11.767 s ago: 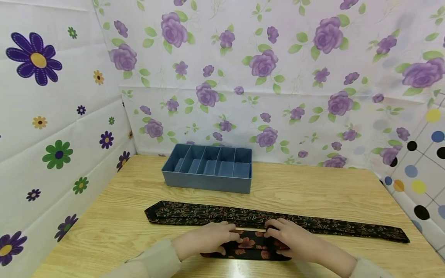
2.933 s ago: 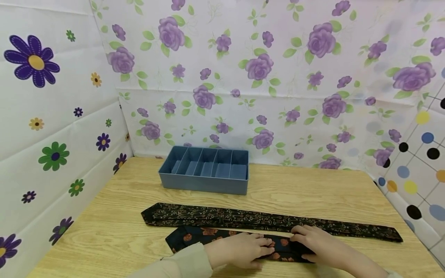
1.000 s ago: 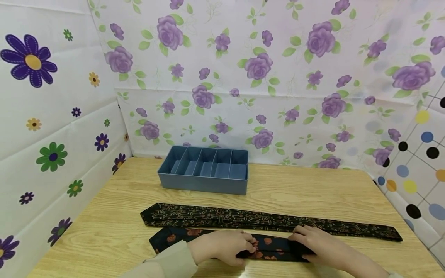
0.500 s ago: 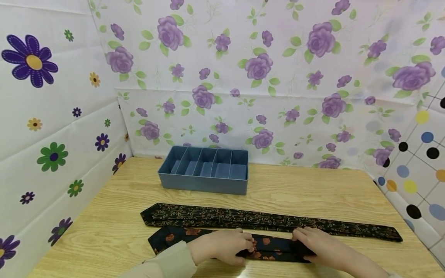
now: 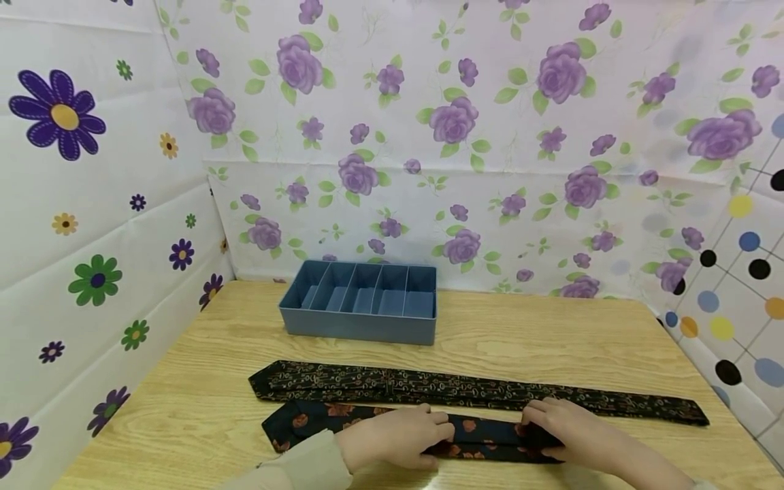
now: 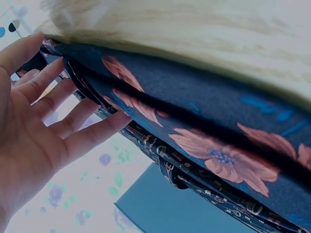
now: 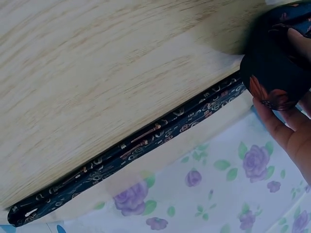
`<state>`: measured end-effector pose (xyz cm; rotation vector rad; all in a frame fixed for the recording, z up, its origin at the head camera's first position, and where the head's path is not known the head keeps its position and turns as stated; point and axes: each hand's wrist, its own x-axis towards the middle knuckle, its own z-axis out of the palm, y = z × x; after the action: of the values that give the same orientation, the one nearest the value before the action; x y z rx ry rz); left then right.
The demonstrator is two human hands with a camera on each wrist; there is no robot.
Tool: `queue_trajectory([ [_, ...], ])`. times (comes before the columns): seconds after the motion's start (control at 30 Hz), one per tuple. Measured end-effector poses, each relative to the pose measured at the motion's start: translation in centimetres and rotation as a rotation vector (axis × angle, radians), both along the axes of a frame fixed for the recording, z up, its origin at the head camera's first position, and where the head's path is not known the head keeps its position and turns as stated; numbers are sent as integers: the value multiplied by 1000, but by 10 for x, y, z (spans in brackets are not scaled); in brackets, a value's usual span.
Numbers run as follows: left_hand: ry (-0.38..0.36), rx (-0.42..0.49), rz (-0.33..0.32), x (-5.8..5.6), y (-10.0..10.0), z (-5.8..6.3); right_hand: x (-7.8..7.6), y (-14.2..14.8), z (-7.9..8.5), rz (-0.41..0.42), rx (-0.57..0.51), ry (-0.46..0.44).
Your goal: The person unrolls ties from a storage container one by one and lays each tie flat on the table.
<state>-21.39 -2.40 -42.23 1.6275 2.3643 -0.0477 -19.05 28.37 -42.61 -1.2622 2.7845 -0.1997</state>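
A dark navy necktie [image 5: 484, 429] with orange flowers lies folded along the near part of the table, its pointed tip at the left. My left hand [image 5: 404, 435] rests across its middle, thumb at the near edge; in the left wrist view the hand's fingers [image 6: 73, 124] are nearly straight against the tie's edge. At the tie's right end, my right hand [image 5: 572, 435] grips the bent-over end [image 7: 267, 73] between thumb and fingers. Just beyond stretches a second, black necktie [image 5: 343, 381] with a small gold-and-red pattern, laid out flat, untouched.
A blue divided box [image 5: 361, 325] with several compartments stands at the back left of the wooden table [image 5: 520, 327]. Flowered cloth [image 5: 392, 136] hangs behind and at the left; dotted cloth [image 5: 735, 299] hangs at the right.
Since the oldest frame the floral tie has lengthened from a short folded strip, its tip now showing at left. Both hands have moved right, slightly so in the last half second.
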Motion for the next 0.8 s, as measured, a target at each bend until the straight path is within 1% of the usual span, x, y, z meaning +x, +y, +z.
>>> queue_trajectory([
  [0.17, 3, -9, 35, 2, 2, -1, 0, 3, 2, -24, 15, -47],
  [0.27, 6, -19, 41, 2, 3, -1, -1, 7, 2, -24, 12, -74],
  [0.37, 30, -37, 30, 3, 4, -1, -1, 10, 3, -27, 19, -90],
  [0.53, 72, -22, 8, 3, 7, 0, -1, 12, 3, -31, 44, -84],
  [0.67, 63, 4, 3, 2, 11, 1, -2, 13, 3, -26, 46, -75],
  [0.8, 71, -6, -5, 1, 16, 3, -3, 13, 3, -3, 35, -59],
])
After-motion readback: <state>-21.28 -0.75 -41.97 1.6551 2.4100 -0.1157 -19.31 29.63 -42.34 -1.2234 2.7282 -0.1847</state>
